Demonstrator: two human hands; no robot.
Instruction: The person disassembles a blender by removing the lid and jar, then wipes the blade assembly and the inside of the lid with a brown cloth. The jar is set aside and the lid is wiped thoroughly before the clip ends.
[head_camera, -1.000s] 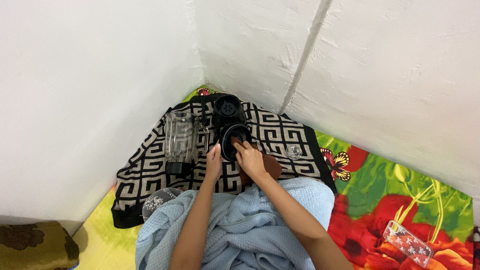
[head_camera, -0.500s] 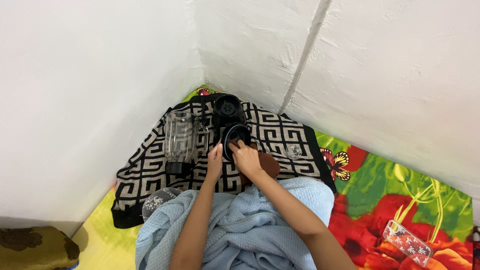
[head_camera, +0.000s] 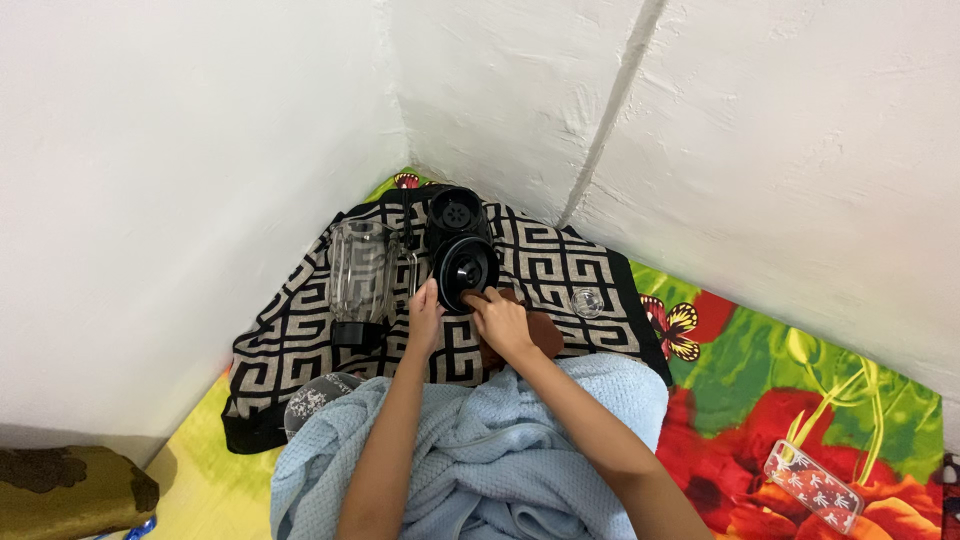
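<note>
Head view, looking down into a corner between white walls. Near the frame centre, left hand (head_camera: 425, 316) at the lower left rim of a round black lid (head_camera: 466, 270), fingers curled against its edge, touching it. Right hand (head_camera: 503, 322) just below and right of the lid, fingers bent and closed, fingertips at the lid's lower rim; cannot tell whether anything small is pinched. Black blender base (head_camera: 456, 211) directly above the lid, touching or nearly so. Clear blender jar (head_camera: 360, 281) lying left of the lid, on a black-and-white patterned cloth (head_camera: 300, 340). Small clear cap (head_camera: 587, 301) right of the hands on the same cloth. Light blue blanket (head_camera: 480, 460) across the lower centre. Clear patterned phone case (head_camera: 814, 485) at lower right on the floral sheet (head_camera: 800, 400).
</note>
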